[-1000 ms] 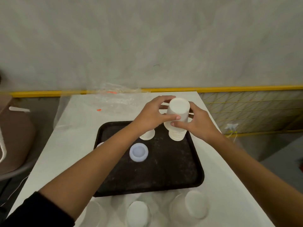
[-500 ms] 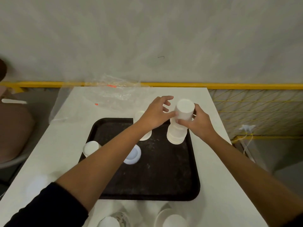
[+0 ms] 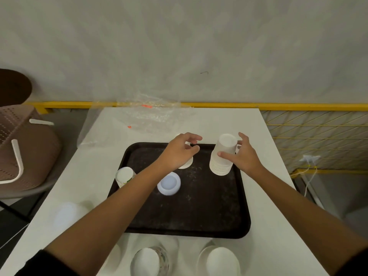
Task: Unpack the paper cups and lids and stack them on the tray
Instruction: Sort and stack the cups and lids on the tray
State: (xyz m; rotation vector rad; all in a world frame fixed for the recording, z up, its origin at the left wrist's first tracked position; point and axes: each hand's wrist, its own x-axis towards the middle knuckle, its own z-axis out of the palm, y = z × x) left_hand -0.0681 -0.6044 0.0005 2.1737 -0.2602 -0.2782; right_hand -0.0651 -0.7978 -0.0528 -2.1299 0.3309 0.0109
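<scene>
**Right hand on the cup stack, left hand over a half-hidden cup**

At 9 o'clock, off the tabletop (image 3: 95,176), a brown perforated basket (image 3: 23,148) is cut off by the frame edge. Clear plastic wrap (image 3: 151,118) lies crumpled at the tabletop's 12 o'clock edge.

A patterned cup (image 3: 124,176) sits upside down at the 9 o'clock rim of the black tray (image 3: 199,216), partly behind your left forearm. Whether it stands on the tray or just beside it is unclear.

Your left hand (image 3: 179,154) hangs at the tray's 12 o'clock, fingers loosely curled over a white cup (image 3: 186,165) that it mostly hides. You cannot tell whether that grip touches the cup.

A pale lid (image 3: 169,185) lies just left of the tray's centre. At 1 o'clock the stack of cups (image 3: 223,156) stands upside down on the tray. Your right hand (image 3: 243,156) has its grip around it, thumb on the near side and fingers behind.

At the tabletop's 6 o'clock edge, a second patterned cup (image 3: 148,261) and a wide white cup (image 3: 221,262) are blurred and cut off.
</scene>
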